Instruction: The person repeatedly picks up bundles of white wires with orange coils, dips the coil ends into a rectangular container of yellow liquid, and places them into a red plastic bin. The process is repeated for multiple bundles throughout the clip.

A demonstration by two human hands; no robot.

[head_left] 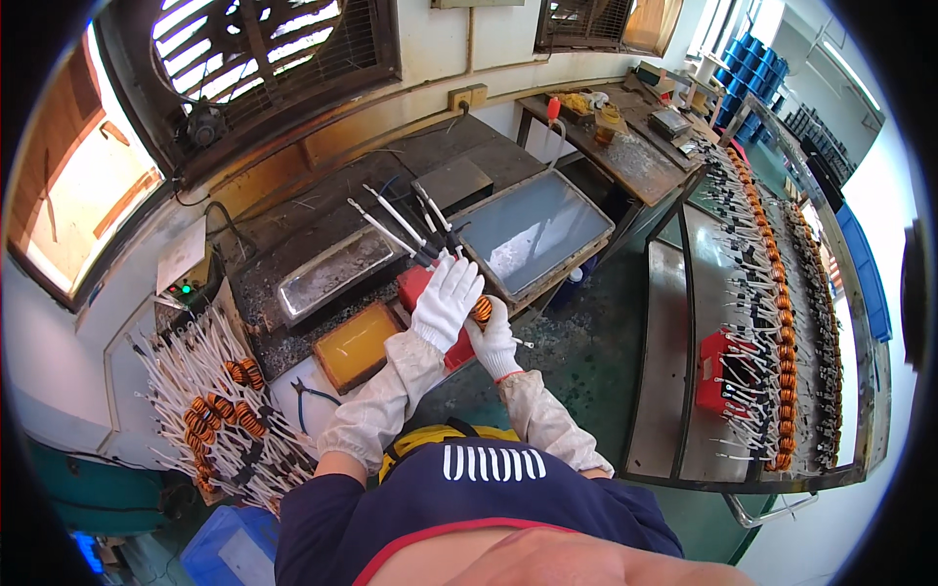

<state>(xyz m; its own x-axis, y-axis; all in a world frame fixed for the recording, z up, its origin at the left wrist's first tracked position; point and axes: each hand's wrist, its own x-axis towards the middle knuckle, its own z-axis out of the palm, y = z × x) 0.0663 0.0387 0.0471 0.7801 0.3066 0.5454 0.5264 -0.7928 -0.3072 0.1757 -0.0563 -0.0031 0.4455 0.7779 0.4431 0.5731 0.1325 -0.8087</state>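
Note:
White knit gloves and pale sleeve covers are on both hands. My left hand [447, 298] has its fingers stretched out flat, close together, over the red block-like thing [414, 281]; its thumb is hidden. Just past the fingertips, white leads [391, 217] with black sleeving and bare metal ends point up and left. My right hand [494, 344] is closed round a toroidal coil [482, 309] wound with orange-copper wire, beside the left palm. A short white lead end [528, 344] sticks out at its right. Whether the leads past my left hand belong to this coil is hidden.
A rectangular metal pot [337, 275] and an amber-filled tray [354, 344] lie left; a grey-surfaced tray [537, 232] lies ahead right. Pliers [311, 396] rest near a pile of coils [220, 415]. A rack [674, 361] bearing rows of coils stands right.

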